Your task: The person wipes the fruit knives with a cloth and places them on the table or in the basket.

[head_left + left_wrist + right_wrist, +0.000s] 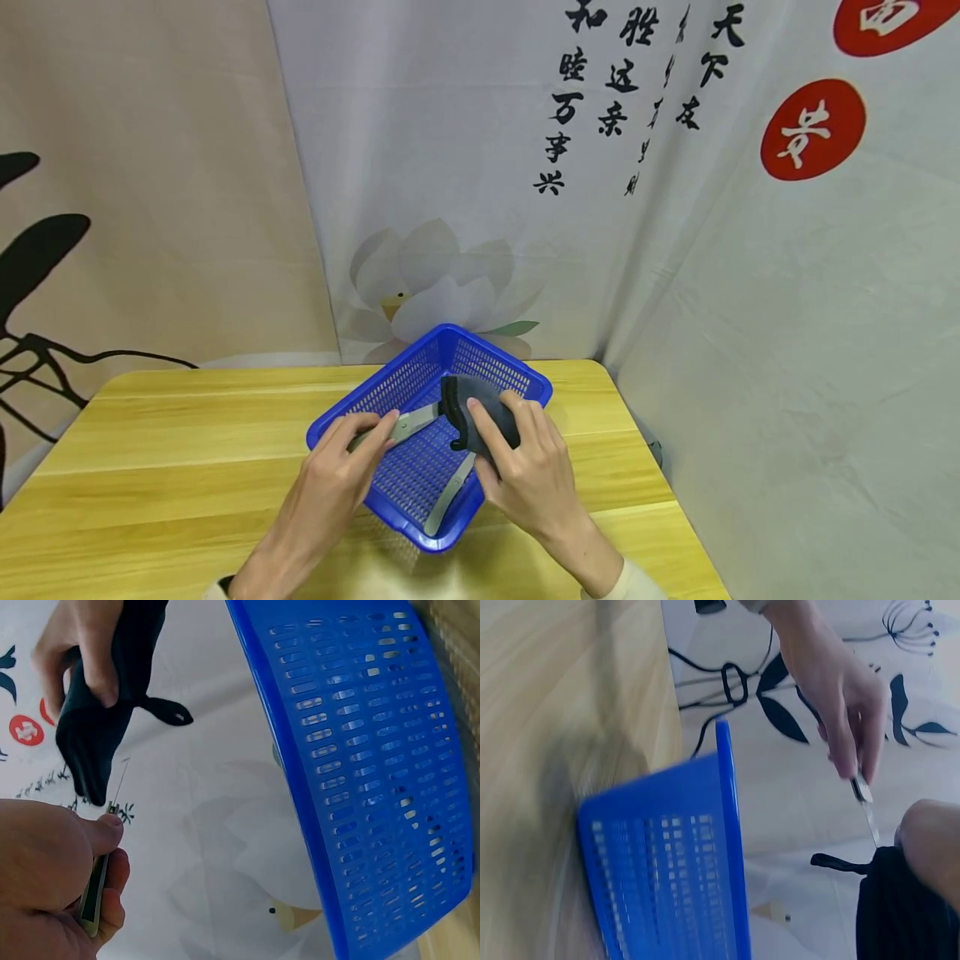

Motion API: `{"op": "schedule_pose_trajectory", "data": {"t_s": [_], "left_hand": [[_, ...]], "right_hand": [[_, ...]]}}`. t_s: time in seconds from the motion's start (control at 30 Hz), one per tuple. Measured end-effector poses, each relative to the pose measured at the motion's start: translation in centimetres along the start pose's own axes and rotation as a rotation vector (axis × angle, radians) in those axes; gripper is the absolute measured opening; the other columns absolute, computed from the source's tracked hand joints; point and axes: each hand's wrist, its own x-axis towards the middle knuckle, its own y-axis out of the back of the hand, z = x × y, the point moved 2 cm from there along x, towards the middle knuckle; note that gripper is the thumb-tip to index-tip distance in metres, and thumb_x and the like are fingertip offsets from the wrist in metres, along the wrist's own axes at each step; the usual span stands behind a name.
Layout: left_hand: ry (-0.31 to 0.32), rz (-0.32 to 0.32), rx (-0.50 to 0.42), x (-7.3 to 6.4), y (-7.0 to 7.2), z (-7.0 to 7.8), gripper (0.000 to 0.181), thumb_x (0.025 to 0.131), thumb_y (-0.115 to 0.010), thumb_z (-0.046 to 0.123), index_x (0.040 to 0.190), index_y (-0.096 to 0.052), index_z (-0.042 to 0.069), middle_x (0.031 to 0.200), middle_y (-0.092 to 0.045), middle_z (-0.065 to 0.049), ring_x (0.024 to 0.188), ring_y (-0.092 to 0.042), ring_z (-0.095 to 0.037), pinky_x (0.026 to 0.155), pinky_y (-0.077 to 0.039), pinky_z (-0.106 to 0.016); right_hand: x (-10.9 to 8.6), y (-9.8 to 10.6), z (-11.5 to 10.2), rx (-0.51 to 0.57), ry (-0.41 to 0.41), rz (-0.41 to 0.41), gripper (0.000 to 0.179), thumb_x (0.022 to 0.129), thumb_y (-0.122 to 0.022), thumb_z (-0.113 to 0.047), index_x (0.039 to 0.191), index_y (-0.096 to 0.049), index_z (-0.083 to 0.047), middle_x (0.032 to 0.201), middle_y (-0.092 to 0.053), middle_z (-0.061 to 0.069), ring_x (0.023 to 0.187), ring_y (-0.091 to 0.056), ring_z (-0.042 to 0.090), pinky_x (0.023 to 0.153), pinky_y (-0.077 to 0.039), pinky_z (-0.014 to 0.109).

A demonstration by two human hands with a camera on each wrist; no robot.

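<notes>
My left hand (pixel 337 471) grips a slim knife (pixel 408 425) by its pale grey-green handle, with the thumb along its side. In the left wrist view the knife's narrow blade (pixel 120 780) points away from the fist. My right hand (pixel 528 471) holds a dark grey cloth pouch (pixel 480 408) with black edging and a small loop (pixel 171 712). The blade tip meets the pouch's edge in the right wrist view; how far it goes in is hidden. Both hands are above a blue basket (pixel 345 417). Inside lies a slim pale green piece (pixel 450 496), resembling a knife handle.
The slotted basket sits on a wood-grain table (pixel 210 450), its near corner toward me. Behind the table hangs a printed curtain (pixel 450 150) with dark characters and a flower. Another pale curtain (pixel 810 333) runs along the right side.
</notes>
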Motion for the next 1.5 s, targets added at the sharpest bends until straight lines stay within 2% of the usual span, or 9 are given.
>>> {"op": "schedule_pose_trajectory", "data": {"t_s": [0.3,0.53,0.83,0.97,1.1,1.33,1.5], "left_hand": [[0.008,-0.011,-0.011,0.1,-0.1,0.2,0.050,0.123,-0.043,0.033,0.134,-0.080,0.002,0.112,-0.076,-0.014,0.099,-0.074,-0.026,0.081,-0.071,-0.039],[-0.003,0.003,0.009,-0.2,-0.2,0.2,0.051,0.123,-0.042,0.033,0.132,-0.081,0.002,0.111,-0.076,-0.015,0.099,-0.073,-0.027,0.080,-0.070,-0.038],[-0.014,-0.002,0.012,-0.5,-0.1,0.0,0.049,0.124,-0.042,0.031,0.135,-0.079,0.002,0.113,-0.077,-0.015,0.101,-0.074,-0.027,0.085,-0.070,-0.040],[-0.020,0.002,0.023,-0.5,0.0,0.0,0.050,0.124,-0.040,0.032,0.135,-0.080,0.002,0.113,-0.076,-0.015,0.101,-0.073,-0.026,0.084,-0.070,-0.039],[-0.015,0.002,0.012,-0.4,0.0,0.0,0.048,0.124,-0.042,0.031,0.136,-0.079,0.003,0.114,-0.076,-0.015,0.100,-0.073,-0.027,0.086,-0.069,-0.040],[0.014,0.014,-0.016,-0.4,0.2,0.0,0.047,0.123,-0.044,0.032,0.137,-0.079,0.003,0.113,-0.077,-0.015,0.098,-0.074,-0.027,0.084,-0.070,-0.042],[0.028,0.017,-0.013,-0.3,0.4,-0.2,0.048,0.123,-0.044,0.033,0.138,-0.079,0.004,0.113,-0.077,-0.015,0.098,-0.074,-0.027,0.085,-0.070,-0.043]], "right_hand": [[1.0,-0.9,-3.1,-0.004,0.077,-0.051,0.071,0.075,-0.086,-0.019,0.145,-0.074,-0.016,0.134,-0.070,0.021,0.101,-0.066,0.029,0.076,-0.064,0.037],[1.1,-1.3,-3.6,-0.040,0.078,-0.103,0.073,0.074,-0.091,-0.021,0.145,-0.074,-0.018,0.135,-0.070,0.019,0.100,-0.066,0.028,0.072,-0.062,0.033],[0.7,-1.4,-2.3,-0.083,0.053,-0.117,0.071,0.075,-0.092,-0.024,0.144,-0.075,-0.018,0.133,-0.071,0.020,0.101,-0.065,0.030,0.073,-0.061,0.036],[0.3,-1.5,-1.4,-0.076,0.036,-0.108,0.067,0.078,-0.088,-0.021,0.143,-0.075,-0.017,0.133,-0.071,0.023,0.100,-0.064,0.031,0.070,-0.059,0.037],[-0.2,-1.4,-0.2,-0.075,0.015,-0.096,0.063,0.081,-0.081,-0.017,0.143,-0.076,-0.015,0.133,-0.071,0.025,0.099,-0.065,0.034,0.074,-0.062,0.041],[-0.7,-0.9,2.1,-0.086,-0.073,-0.106,0.059,0.086,-0.077,-0.016,0.144,-0.075,-0.013,0.134,-0.069,0.027,0.100,-0.066,0.039,0.081,-0.065,0.048],[-0.4,-0.4,2.7,-0.069,-0.118,-0.073,0.060,0.086,-0.078,-0.015,0.145,-0.074,-0.013,0.133,-0.068,0.026,0.098,-0.066,0.038,0.079,-0.065,0.049]]}}
